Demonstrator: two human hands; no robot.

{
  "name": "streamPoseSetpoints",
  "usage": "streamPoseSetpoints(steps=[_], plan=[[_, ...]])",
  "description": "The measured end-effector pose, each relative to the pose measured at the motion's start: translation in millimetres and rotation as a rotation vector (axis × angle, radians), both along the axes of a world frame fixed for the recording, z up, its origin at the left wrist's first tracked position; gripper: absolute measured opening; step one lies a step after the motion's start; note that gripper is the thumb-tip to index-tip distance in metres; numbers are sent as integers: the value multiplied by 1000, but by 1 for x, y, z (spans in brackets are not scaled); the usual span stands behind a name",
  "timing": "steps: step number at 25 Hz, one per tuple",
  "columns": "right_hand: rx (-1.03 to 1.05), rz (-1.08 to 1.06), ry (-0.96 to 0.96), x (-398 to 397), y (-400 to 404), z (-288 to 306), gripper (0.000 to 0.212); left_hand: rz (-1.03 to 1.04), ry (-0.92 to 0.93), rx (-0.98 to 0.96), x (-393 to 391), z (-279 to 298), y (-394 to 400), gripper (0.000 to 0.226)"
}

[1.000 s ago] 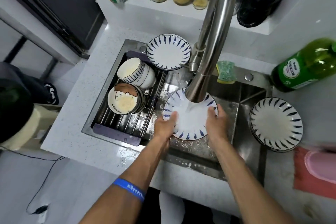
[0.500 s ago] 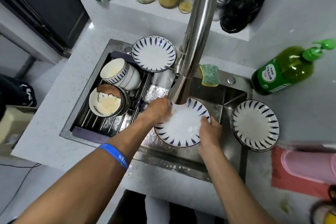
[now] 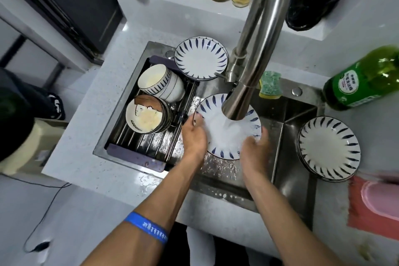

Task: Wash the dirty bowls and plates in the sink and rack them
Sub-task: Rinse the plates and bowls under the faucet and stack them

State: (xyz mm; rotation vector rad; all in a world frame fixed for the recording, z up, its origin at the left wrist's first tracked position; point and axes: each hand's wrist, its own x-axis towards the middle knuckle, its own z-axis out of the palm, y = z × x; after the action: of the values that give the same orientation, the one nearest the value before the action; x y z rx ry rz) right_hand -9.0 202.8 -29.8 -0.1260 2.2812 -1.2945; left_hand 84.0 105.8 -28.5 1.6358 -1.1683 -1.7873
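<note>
We hold one blue-striped plate (image 3: 218, 136) over the steel sink (image 3: 291, 119), directly beneath the spout of the faucet (image 3: 254, 54), with running water striking the plate's centre. Our left hand (image 3: 193, 136) grips the plate at its left rim, thumb curled over the edge onto the upper face. Our right hand (image 3: 254, 151) grips the lower right rim, fingers wrapped round the edge; the fingertips are blurred by water. A blue wristband (image 3: 146, 228) sits on the left forearm. The drying rack (image 3: 149, 136) occupies the left part of the sink. It carries two nested stacks of bowls lying on their sides: a striped bowl stack (image 3: 160, 84) toward the rear and a patterned bowl stack (image 3: 146, 114) just in front of it, both openings showing yellowish residue. A second striped plate (image 3: 200, 58) rests at the rear corner of the sink, just beside the faucet base. A stack of striped plates (image 3: 329, 148) rests on the counter (image 3: 86, 157) at the right edge of the sink. A green-and-yellow sponge (image 3: 269, 85) lies on the rear ledge of the sink, right of the faucet. A green dish-soap bottle (image 3: 362, 80) lies tilted on the counter behind the plate stack. A pink mat (image 3: 373, 203) lies near the front right.
</note>
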Motion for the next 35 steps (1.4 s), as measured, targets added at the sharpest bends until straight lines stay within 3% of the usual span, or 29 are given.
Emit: streamPoseSetpoints(steps=[3, 4, 5, 7, 10, 13, 15, 18, 19, 20, 22, 23, 25, 27, 28, 30, 32, 34, 35], plan=[[470, 743, 509, 24, 6, 1, 70, -22, 5, -54, 4, 2, 8, 33], [481, 977, 552, 29, -2, -1, 71, -36, 53, -43, 10, 3, 10, 35], [461, 1121, 450, 29, -12, 3, 69, -60, 96, -19, 14, 4, 12, 39], [386, 1177, 290, 10, -27, 9, 63, -71, 133, 4, 13, 0, 11, 47], [473, 1111, 449, 11, -15, 12, 59, 23, 150, 44, 2, 5, 9, 46], [352, 1280, 334, 8, -17, 9, 57, 18, 117, 56, 5, -3, 21, 45], [354, 1183, 330, -12, -26, 2, 47, 17, 101, 55, 4, 1, 19, 38], [419, 658, 647, -8, -5, -9, 53, 127, 138, 66, -2, 4, 5, 30], [325, 485, 543, -5, 1, -8, 60, 140, 120, 87, -3, 2, 5, 29], [219, 335, 324, -9, 0, -11, 60, 138, 77, 135, -2, -4, 10, 32], [20, 108, -139, -35, -10, -17, 29, 186, 144, 320, 3, -12, 35, 35], [-36, 36, -227, -47, -13, -21, 21, 219, 253, 440, 4, -12, 45, 33], [-99, -93, -213, -47, -7, -23, 20, 212, 320, 559, -1, -7, 47, 31], [-150, -148, -200, -35, 1, -16, 15, 12, 139, 473, -17, -5, 21, 62], [-138, -164, -200, -32, 5, -18, 17, -58, -15, 421, -29, -3, 8, 65], [-101, -179, -191, -36, 7, -19, 17, -210, -182, 197, -50, 3, -17, 43], [-67, -169, -197, -48, 3, -13, 17, -274, -75, 201, -53, 8, -27, 44], [-13, -135, -195, -51, 4, -9, 19, -174, 335, 608, -55, 40, -18, 45], [-22, -139, -215, -48, 7, -10, 21, -196, 335, 681, -61, 46, -16, 37]])
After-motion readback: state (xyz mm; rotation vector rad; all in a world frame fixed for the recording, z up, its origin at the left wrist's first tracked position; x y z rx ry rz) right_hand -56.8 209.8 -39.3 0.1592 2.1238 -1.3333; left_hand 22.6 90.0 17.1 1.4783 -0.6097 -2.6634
